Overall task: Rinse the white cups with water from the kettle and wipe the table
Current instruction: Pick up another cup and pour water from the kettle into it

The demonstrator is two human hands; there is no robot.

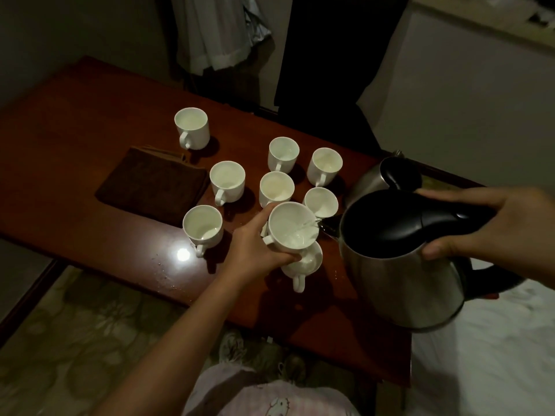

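Head view, looking down at a reddish-brown table [90, 121].

Left hand [255, 244] reaching in from below, forearm stretched diagonally up from the lower left, fingers and thumb curled round a white cup [292, 228] and holding it lifted and tilted toward the spout. Right hand [492, 223] coming in from the right edge, fingers wrapped over the black handle of a steel kettle [399, 265], thumb underneath, kettle tipped to the left with its spout just at the rim of the held cup. Thin stream of water visible at that rim, a shallow pool glinting inside.

Directly beneath the held cup, a second cup [303, 262] standing on the table, handle pointing toward the wearer, mostly hidden.

Seven more white cups upright on the table: far cup [192, 127] alone at the back; two side by side [283, 153] [324, 165] further right; middle ones [227, 180] [276, 187] [320, 201]; near-left cup [202, 225] beside a bright light reflection. Contents hard to judge (pale sheen inside several, possibly water).

Folded dark brown cloth [153, 184] lying flat to the left of the cups. Second kettle [381, 175], steel with black lid, standing behind the tipped one. Scattered droplets on the tabletop near the front edge.
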